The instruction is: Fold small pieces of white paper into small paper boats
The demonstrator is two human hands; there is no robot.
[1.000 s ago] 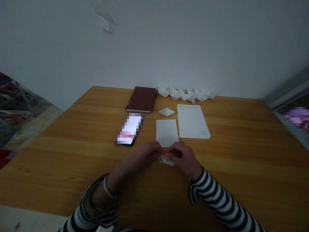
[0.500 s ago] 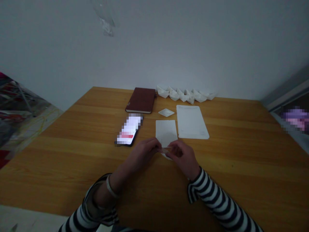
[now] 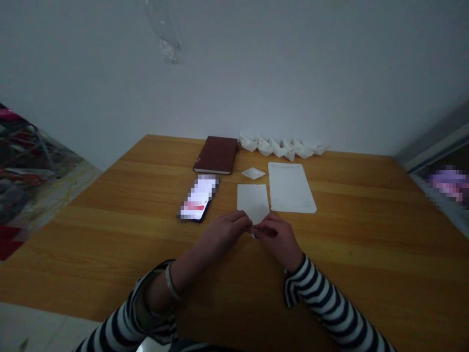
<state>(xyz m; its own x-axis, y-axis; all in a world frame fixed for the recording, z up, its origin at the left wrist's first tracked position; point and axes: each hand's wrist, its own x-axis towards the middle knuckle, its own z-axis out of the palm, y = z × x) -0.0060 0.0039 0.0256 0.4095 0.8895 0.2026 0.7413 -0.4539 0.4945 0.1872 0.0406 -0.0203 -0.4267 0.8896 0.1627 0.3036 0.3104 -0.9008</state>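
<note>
A plain, pale grey-blue wall (image 3: 293, 83) fills the upper part of the view, with a crumpled piece of clear plastic (image 3: 169, 49) hanging on it left of centre. The wooden table (image 3: 366, 244), honey-brown with grain running crosswise, has its far edge at the wall. Beyond its left side lies a jumble of clutter (image 3: 27, 156) with thin metal bars, and a red patch (image 3: 10, 242) nearer. Pale floor (image 3: 47, 327) shows at lower left. At right, a light frame (image 3: 436, 200) borders a dark area. The light is dim, leaving the table's near part shadowed.
</note>
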